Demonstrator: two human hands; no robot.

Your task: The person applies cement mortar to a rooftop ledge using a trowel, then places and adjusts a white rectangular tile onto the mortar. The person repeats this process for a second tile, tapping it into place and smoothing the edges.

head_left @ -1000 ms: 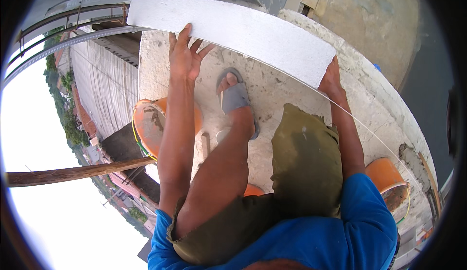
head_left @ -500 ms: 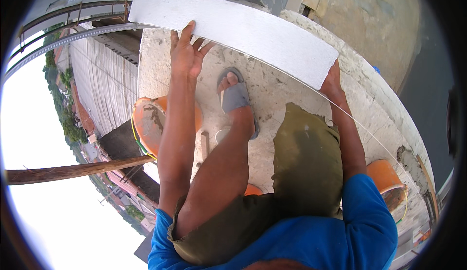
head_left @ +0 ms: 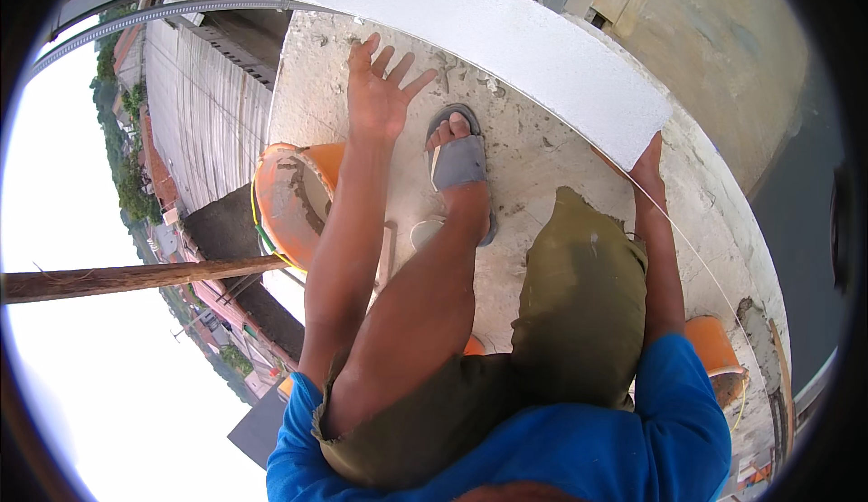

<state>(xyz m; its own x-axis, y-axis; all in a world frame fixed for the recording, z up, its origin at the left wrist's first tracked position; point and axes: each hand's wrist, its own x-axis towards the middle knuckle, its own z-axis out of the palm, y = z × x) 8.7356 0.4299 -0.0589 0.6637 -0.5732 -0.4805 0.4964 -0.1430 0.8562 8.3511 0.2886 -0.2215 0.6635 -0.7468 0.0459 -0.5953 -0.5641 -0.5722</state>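
Note:
A long white lightweight concrete block (head_left: 470, 27) lies across the top of the view, along a low wall. My right hand (head_left: 647, 165) grips its right end, with part of the fingers hidden behind the block. My left hand (head_left: 378, 95) is off the block, open with the fingers spread, over the rough concrete floor just below the block's near edge. A thin pale string (head_left: 696, 253) runs past the block's right corner toward the lower right.
An orange bucket (head_left: 282, 196) smeared with mortar stands left of my left forearm; another orange bucket (head_left: 712, 346) is at the right. A wooden pole (head_left: 145, 278) juts out over the drop at left, where roofs show below. My sandalled foot (head_left: 458, 163) is between my arms.
My left hand has let go of the block's near edge and come away from it. My right hand stays at the block's right end. The whole view has shifted a little.

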